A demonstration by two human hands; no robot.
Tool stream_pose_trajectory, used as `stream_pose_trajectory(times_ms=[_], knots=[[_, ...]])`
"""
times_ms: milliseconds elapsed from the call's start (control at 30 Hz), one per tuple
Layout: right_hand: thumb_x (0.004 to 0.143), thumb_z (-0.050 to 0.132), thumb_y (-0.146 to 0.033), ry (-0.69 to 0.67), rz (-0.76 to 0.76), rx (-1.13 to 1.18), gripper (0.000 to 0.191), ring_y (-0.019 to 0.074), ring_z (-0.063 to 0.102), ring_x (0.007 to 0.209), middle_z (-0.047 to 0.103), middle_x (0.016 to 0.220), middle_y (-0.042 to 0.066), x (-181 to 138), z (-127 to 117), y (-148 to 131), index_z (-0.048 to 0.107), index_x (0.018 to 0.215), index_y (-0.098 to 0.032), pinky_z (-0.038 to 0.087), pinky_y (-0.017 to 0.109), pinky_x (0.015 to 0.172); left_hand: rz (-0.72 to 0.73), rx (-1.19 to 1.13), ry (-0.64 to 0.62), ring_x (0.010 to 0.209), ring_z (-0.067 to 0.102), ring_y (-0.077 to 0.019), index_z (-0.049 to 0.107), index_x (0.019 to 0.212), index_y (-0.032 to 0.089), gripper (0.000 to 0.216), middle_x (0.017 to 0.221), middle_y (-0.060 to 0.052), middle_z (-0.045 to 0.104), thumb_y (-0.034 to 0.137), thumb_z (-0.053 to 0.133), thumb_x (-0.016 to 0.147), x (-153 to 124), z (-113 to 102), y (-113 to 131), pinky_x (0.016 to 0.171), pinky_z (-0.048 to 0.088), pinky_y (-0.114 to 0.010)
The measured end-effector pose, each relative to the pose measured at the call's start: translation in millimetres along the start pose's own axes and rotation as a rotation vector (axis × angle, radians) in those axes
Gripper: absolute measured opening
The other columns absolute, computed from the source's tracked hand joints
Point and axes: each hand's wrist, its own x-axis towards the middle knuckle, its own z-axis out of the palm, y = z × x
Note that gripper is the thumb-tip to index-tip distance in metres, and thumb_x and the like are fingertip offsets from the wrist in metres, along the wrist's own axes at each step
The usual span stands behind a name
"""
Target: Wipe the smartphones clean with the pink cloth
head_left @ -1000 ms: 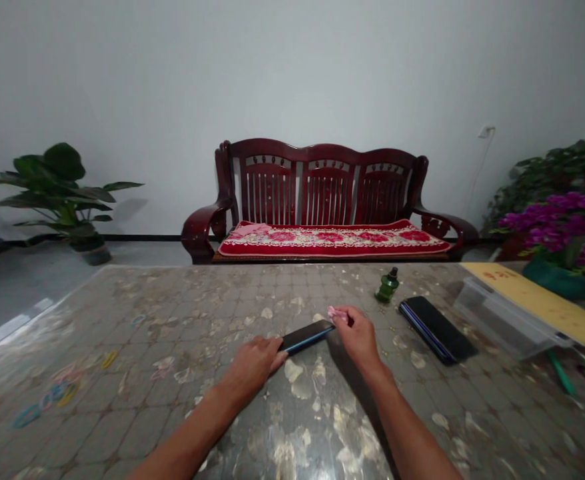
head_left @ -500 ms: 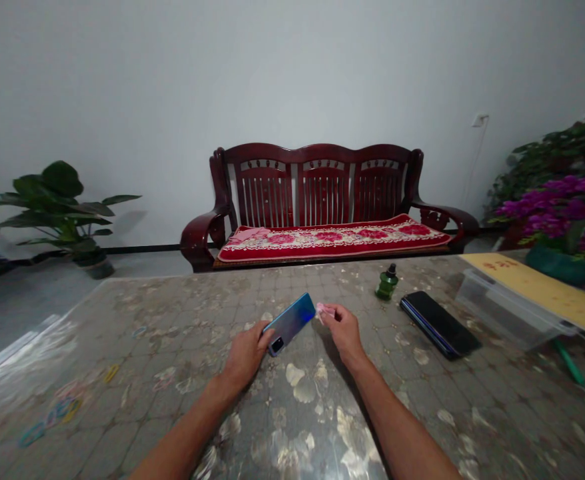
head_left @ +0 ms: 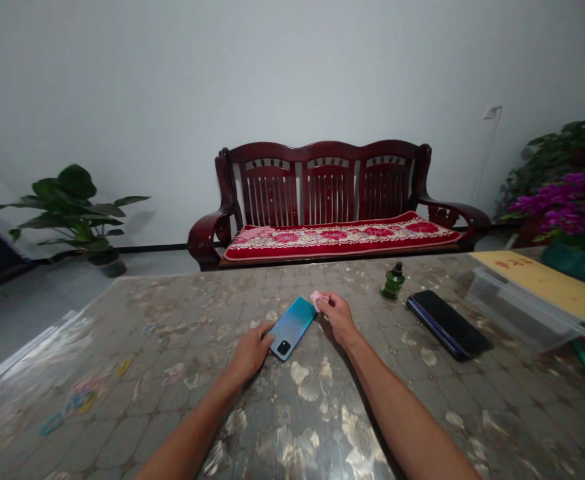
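A blue smartphone [head_left: 294, 327] is tilted over the table, its back and dark camera block facing up. My left hand [head_left: 252, 349] grips its lower left edge between thumb and fingers. In my right hand [head_left: 336, 315] a small pink cloth [head_left: 317, 300] is pinched, close against the phone's upper right corner. Whether the cloth touches the phone there I cannot tell. The fingertips of the right hand are partly hidden by the cloth.
A green bottle [head_left: 393, 281] with a black cap and a stack of dark phones [head_left: 448, 324] stand to the right. Beyond lies a clear plastic box [head_left: 517, 310] under yellow card [head_left: 547, 280]. Coloured bands [head_left: 80, 400] lie at left. A wooden bench [head_left: 325, 160] stands behind the patterned table [head_left: 172, 300].
The phone has turned so that its back faces up more, showing lighter blue. My right hand with the cloth has moved slightly up beside its corner. The whole view has shifted a little.
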Motion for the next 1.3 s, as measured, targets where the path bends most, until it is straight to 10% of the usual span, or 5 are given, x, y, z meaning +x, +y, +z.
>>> stream_pose_trajectory(times_ms=[300, 600, 967, 1300], knots=[[0.056, 0.078, -0.044, -0.056, 0.037, -0.047, 0.04, 0.0155, 0.059, 0.065, 0.07, 0.073, 0.001, -1.9, -3.2, 6.9, 0.069, 0.083, -0.016, 0.045, 0.025, 0.062, 0.02, 0.17, 0.017, 0.106, 0.06, -0.0309, 0.058, 0.125, 0.014, 0.069, 0.112, -0.011, 0.063, 0.034, 0.078, 0.062, -14.3, 13.0, 10.2, 0.089, 0.047, -0.036], [0.064, 0.074, -0.042, -0.116, 0.029, -0.185, 0.032, 0.0168, 0.059, 0.066, 0.071, 0.073, 0.003, -27.1, -24.6, -4.3, 0.071, 0.083, -0.016, 0.043, 0.025, 0.06, 0.065, 0.317, -0.023, 0.103, 0.06, -0.0262, 0.055, 0.123, 0.019, 0.054, 0.108, -0.009, 0.058, 0.026, 0.068, 0.071, -34.7, 16.1, 20.8, 0.089, 0.046, -0.033], [0.089, 0.055, -0.02, -0.174, -0.426, -1.236, 0.015, 0.0223, 0.057, 0.09, 0.067, 0.09, 0.007, -50.7, -43.3, -17.8, 0.069, 0.085, -0.021, 0.041, 0.031, 0.082, 0.166, 0.351, 0.063, 0.102, 0.055, -0.0284, 0.063, 0.117, 0.02, 0.05, 0.102, -0.008, 0.057, 0.028, 0.069, 0.068, -46.1, 33.8, 23.1, 0.091, 0.042, -0.035], [0.092, 0.052, -0.012, -0.402, -0.549, -1.239, 0.019, 0.0202, 0.055, 0.095, 0.066, 0.094, 0.005, -82.4, -14.3, -6.8, 0.068, 0.089, -0.022, 0.04, 0.029, 0.085, 0.206, 0.271, 0.089, 0.1, 0.055, -0.0288, 0.064, 0.114, 0.019, 0.051, 0.101, -0.009, 0.06, 0.024, 0.069, 0.064, -46.1, 33.7, 18.6, 0.093, 0.044, -0.037]])
